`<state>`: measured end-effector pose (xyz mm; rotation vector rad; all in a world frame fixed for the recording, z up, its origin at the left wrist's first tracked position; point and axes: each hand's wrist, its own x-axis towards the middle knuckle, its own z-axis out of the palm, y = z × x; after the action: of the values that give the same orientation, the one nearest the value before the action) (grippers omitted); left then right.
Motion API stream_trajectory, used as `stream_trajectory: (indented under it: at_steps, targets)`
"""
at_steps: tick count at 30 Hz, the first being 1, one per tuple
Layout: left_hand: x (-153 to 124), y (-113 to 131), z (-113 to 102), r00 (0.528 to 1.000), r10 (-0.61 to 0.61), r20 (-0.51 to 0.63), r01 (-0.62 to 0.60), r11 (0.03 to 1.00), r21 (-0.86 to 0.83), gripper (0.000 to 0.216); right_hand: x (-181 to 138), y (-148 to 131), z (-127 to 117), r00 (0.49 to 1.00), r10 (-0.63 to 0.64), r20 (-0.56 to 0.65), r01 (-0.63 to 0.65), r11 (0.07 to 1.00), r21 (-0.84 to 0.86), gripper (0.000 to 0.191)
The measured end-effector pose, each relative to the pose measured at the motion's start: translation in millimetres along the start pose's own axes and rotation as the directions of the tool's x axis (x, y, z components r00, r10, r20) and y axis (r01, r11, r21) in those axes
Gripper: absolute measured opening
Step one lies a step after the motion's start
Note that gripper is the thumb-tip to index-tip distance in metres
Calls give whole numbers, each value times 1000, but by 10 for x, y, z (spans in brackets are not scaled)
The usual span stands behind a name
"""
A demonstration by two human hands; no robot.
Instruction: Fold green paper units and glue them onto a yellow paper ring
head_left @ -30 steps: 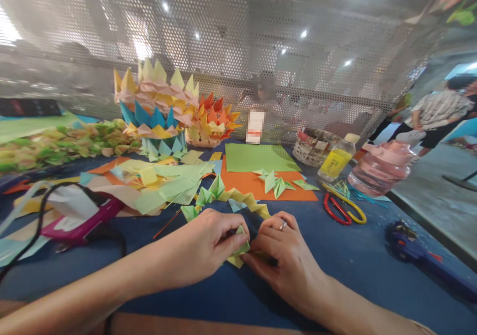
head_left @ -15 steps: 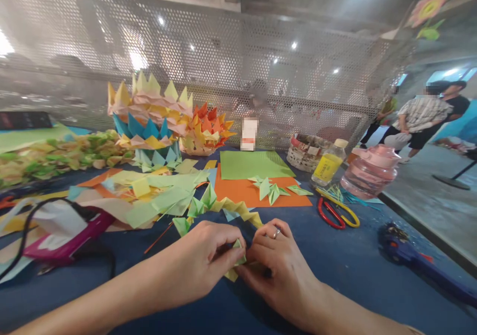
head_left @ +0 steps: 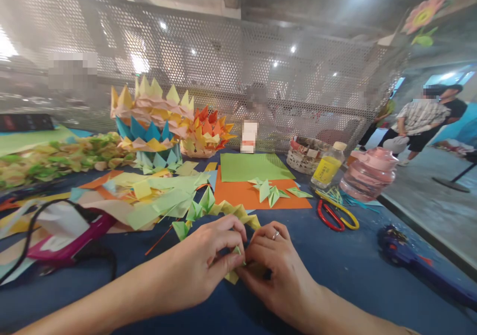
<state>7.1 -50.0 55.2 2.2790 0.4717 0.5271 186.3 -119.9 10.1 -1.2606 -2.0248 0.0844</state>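
A zigzag-folded yellow paper strip [head_left: 227, 208] curves across the blue table, with green folded paper petals [head_left: 206, 199] along its left part. Its near end runs under my hands. My left hand [head_left: 219, 253] pinches a small green folded paper piece [head_left: 237, 251] between thumb and fingers, mostly hidden by them. Closed around the strip's near end is my right hand [head_left: 274, 255], a ring on one finger; its fingertips touch those of my left hand. More green folded petals [head_left: 274, 195] lie on an orange sheet [head_left: 231, 195] beyond the hands.
Loose paper pieces [head_left: 156, 193] and a magenta device [head_left: 70, 243] with a black cord lie left. Scissors [head_left: 335, 215], a yellow-labelled bottle [head_left: 328, 166], a pink jug [head_left: 368, 173] and a blue glue gun [head_left: 413, 260] stand or lie right. Behind are layered paper crowns [head_left: 149, 121] and a basket [head_left: 305, 153].
My left hand's upper fingers have lifted and stretched toward the right hand, over the green piece. My right hand stays nearly still. The view has tilted slightly upward.
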Motion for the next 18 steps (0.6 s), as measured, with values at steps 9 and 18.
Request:
stream_trajectory:
  at_steps: [9, 18]
  targets:
    - [-68, -23, -163, 996, 28, -88, -31, 999, -35, 20, 57, 1, -70, 995, 46, 86, -43, 998, -38, 22]
    - [-75, -156, -108, 976, 172, -134, -80, 855, 513, 20, 75, 21, -85, 998, 60, 2, -60, 998, -14, 17]
